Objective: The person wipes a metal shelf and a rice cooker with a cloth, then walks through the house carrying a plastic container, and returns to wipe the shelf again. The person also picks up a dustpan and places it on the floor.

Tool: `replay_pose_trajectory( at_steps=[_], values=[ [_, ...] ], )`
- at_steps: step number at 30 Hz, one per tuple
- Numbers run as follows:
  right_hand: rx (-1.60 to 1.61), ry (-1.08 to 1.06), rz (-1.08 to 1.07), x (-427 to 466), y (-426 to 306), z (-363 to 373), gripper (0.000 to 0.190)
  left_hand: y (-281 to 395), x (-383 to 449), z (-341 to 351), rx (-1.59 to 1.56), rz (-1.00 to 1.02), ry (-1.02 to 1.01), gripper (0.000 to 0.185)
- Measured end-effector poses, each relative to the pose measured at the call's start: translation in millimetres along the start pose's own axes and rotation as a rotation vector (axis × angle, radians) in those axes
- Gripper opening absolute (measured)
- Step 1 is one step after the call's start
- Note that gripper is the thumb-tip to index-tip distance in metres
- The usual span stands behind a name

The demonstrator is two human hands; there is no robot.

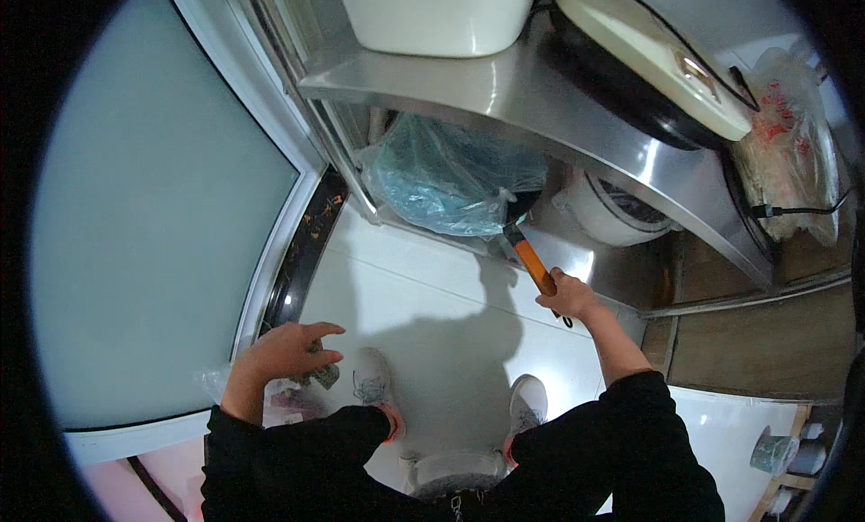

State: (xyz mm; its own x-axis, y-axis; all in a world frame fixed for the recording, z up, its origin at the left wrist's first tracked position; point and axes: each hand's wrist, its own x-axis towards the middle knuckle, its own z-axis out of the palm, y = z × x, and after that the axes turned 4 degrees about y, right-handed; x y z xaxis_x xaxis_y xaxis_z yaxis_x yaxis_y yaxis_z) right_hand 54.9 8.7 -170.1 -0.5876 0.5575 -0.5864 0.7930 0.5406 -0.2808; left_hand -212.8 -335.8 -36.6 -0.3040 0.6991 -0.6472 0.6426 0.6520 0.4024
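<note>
My right hand (571, 297) grips the orange handle (534, 262) of a dark pan (524, 204), whose body is mostly hidden. The pan lies at the lower shelf of a stainless steel rack, against a bluish clear plastic bag (453, 177); whether it is inside or beside the bag I cannot tell. A hanging loop shows at the handle's end, under my fingers. To the left, my left hand (290, 353) hovers empty over the floor with thumb and forefinger apart. Below it are a greenish item (326, 375) and a clear plastic bag (294, 406), both partly covered.
On the steel shelf (432, 96) above stand a white container (446, 15), a cream-and-black electric appliance (649, 62) with a black cord, and a filled plastic bag (787, 144). Beneath is a white round appliance (611, 211). A frosted glass door (162, 238) borders the left.
</note>
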Motion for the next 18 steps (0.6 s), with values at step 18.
replay_pose_trajectory(
  at_steps=[18],
  values=[
    [0.852,-0.255,0.11,-61,51,84,0.057,-1,11,22,-0.16,0.141,-0.214,0.047]
  ],
)
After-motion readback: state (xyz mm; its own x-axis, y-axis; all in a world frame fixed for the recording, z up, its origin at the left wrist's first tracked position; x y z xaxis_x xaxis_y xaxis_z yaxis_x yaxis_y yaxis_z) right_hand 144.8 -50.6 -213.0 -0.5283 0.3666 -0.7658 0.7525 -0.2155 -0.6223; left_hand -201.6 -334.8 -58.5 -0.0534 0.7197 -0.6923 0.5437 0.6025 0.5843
